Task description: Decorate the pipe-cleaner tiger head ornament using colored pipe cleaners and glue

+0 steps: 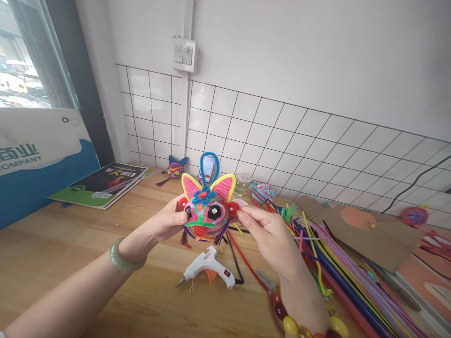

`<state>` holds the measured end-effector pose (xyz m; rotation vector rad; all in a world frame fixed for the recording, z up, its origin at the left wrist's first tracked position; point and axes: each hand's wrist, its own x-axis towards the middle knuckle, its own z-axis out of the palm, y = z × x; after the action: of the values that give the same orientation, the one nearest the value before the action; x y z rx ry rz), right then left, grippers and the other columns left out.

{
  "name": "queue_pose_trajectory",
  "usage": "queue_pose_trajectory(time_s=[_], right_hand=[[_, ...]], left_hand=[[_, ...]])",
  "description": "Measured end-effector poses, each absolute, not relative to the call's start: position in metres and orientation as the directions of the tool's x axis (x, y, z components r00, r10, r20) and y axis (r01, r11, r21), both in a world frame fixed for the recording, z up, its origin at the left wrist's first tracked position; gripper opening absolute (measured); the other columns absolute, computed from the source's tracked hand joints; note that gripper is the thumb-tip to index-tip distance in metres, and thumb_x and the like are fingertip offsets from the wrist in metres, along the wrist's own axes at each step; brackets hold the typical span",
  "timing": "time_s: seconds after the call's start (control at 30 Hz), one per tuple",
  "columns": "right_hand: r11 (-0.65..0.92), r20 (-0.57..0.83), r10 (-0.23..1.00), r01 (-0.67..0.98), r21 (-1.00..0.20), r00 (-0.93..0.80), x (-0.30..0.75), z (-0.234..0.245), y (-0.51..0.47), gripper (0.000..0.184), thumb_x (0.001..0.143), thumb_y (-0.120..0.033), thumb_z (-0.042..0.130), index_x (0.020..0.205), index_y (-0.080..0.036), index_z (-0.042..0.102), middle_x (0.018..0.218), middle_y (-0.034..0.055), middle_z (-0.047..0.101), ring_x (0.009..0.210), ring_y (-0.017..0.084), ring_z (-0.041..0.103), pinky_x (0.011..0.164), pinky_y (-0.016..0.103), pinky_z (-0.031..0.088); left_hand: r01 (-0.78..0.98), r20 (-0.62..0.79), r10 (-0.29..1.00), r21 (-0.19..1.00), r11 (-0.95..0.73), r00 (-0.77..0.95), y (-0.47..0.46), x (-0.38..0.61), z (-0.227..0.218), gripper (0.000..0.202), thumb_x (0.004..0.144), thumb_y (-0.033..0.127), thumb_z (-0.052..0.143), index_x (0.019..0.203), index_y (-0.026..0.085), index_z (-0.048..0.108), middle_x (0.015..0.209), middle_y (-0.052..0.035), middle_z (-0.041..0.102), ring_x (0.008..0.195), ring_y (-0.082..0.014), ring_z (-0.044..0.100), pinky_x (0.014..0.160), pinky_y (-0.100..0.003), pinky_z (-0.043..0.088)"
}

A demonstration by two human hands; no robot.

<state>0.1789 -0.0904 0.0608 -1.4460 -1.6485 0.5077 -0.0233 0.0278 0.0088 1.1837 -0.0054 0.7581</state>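
Held up above the table is a colourful pipe-cleaner animal head, with pink ears edged in yellow, black eyes, a blue flower and a blue loop on top. My left hand grips its left side, the thumb on the front near one eye. At the other side my right hand pinches the red round piece beside the cheek between thumb and fingers. Dark tassels hang from the underside. Below it a white glue gun lies on the table, its small light lit and its nozzle pointing left.
Bundles of coloured pipe cleaners spread over the right side, near brown cardboard. Scissors lie partly behind my right wrist. A smaller animal head, a glass jar and a magazine stand or lie toward the wall.
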Motion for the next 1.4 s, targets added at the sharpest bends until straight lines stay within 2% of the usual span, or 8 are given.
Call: queue_pose_trajectory(time_s=[0.27, 0.4, 0.6, 0.7, 0.9, 1.13, 1.27, 1.4], right_hand=[[0.286, 0.387, 0.921, 0.59, -0.755, 0.049, 0.1771, 0.058, -0.0896, 0.037, 0.093, -0.043, 0.048, 0.069, -0.021, 0.065, 0.079, 0.0039, 0.067, 0.093, 0.025, 0.062, 0.074, 0.032, 0.048], [0.272, 0.367, 0.928, 0.574, -0.772, 0.054, 0.1767, 0.0579, -0.0904, 0.037, 0.093, -0.044, 0.048, 0.07, -0.02, 0.064, 0.082, 0.0047, 0.068, 0.096, 0.025, 0.061, 0.075, 0.031, 0.048], [0.258, 0.35, 0.934, 0.545, -0.798, 0.07, 0.1754, 0.0582, -0.0906, 0.033, 0.092, -0.043, 0.049, 0.075, -0.02, 0.065, 0.075, 0.0038, 0.063, 0.097, 0.025, 0.06, 0.073, 0.03, 0.048], [0.268, 0.362, 0.93, 0.557, -0.786, 0.064, 0.1748, 0.0585, -0.0906, 0.033, 0.092, -0.042, 0.049, 0.072, -0.021, 0.063, 0.072, 0.0034, 0.061, 0.097, 0.025, 0.06, 0.074, 0.031, 0.048], [0.282, 0.383, 0.922, 0.573, -0.77, 0.06, 0.1745, 0.0592, -0.0905, 0.033, 0.093, -0.04, 0.048, 0.071, -0.02, 0.063, 0.078, 0.0039, 0.065, 0.092, 0.023, 0.06, 0.075, 0.03, 0.048], [0.292, 0.393, 0.918, 0.579, -0.761, 0.053, 0.1738, 0.0595, -0.0912, 0.036, 0.093, -0.043, 0.048, 0.068, -0.021, 0.064, 0.07, 0.0029, 0.062, 0.09, 0.024, 0.061, 0.07, 0.03, 0.048], [0.278, 0.371, 0.927, 0.561, -0.78, 0.056, 0.1727, 0.0622, -0.0929, 0.037, 0.094, -0.044, 0.046, 0.075, -0.021, 0.068, 0.072, 0.0032, 0.064, 0.093, 0.024, 0.061, 0.072, 0.031, 0.048], [0.282, 0.364, 0.929, 0.499, -0.819, 0.073, 0.1716, 0.0633, -0.0947, 0.037, 0.094, -0.046, 0.047, 0.09, -0.021, 0.073, 0.078, 0.0042, 0.068, 0.094, 0.024, 0.063, 0.073, 0.032, 0.05]], left_hand=[[-0.546, 0.404, 0.543, 0.828, 0.126, 0.737, 0.0266, -0.0231, 0.0096, 0.058, 0.061, 0.039, 0.084, 0.111, 0.017, 0.065, 0.101, -0.0123, 0.074, 0.094, -0.0282, 0.071, 0.083, -0.034, 0.056], [-0.544, 0.407, 0.545, 0.832, 0.11, 0.733, 0.0268, -0.0228, 0.0093, 0.058, 0.061, 0.04, 0.085, 0.111, 0.018, 0.065, 0.101, -0.0117, 0.074, 0.094, -0.0285, 0.071, 0.084, -0.035, 0.056], [-0.547, 0.412, 0.539, 0.83, 0.11, 0.734, 0.0278, -0.0238, 0.0081, 0.056, 0.062, 0.037, 0.084, 0.111, 0.018, 0.065, 0.101, -0.0113, 0.074, 0.097, -0.0283, 0.07, 0.082, -0.032, 0.057], [-0.547, 0.413, 0.542, 0.831, 0.106, 0.732, 0.0281, -0.0242, 0.008, 0.058, 0.062, 0.037, 0.084, 0.112, 0.018, 0.065, 0.102, -0.0121, 0.074, 0.099, -0.0292, 0.069, 0.082, -0.033, 0.056], [-0.542, 0.414, 0.533, 0.834, 0.104, 0.738, 0.0287, -0.024, 0.0072, 0.059, 0.061, 0.039, 0.084, 0.113, 0.018, 0.064, 0.104, -0.0124, 0.073, 0.1, -0.0299, 0.069, 0.083, -0.034, 0.056], [-0.541, 0.394, 0.536, 0.829, 0.144, 0.746, 0.0297, -0.0248, 0.0062, 0.062, 0.061, 0.038, 0.085, 0.116, 0.019, 0.064, 0.104, -0.011, 0.074, 0.095, -0.0283, 0.07, 0.086, -0.036, 0.054], [-0.56, 0.392, 0.52, 0.801, 0.212, 0.759, 0.0297, -0.0246, 0.0053, 0.057, 0.064, 0.039, 0.083, 0.115, 0.018, 0.066, 0.105, -0.0109, 0.074, 0.098, -0.0259, 0.07, 0.086, -0.032, 0.054], [-0.591, 0.403, 0.515, 0.758, 0.276, 0.757, 0.0289, -0.0224, 0.0035, 0.05, 0.069, 0.04, 0.08, 0.112, 0.019, 0.069, 0.108, -0.0081, 0.073, 0.097, -0.0218, 0.069, 0.085, -0.028, 0.055]])
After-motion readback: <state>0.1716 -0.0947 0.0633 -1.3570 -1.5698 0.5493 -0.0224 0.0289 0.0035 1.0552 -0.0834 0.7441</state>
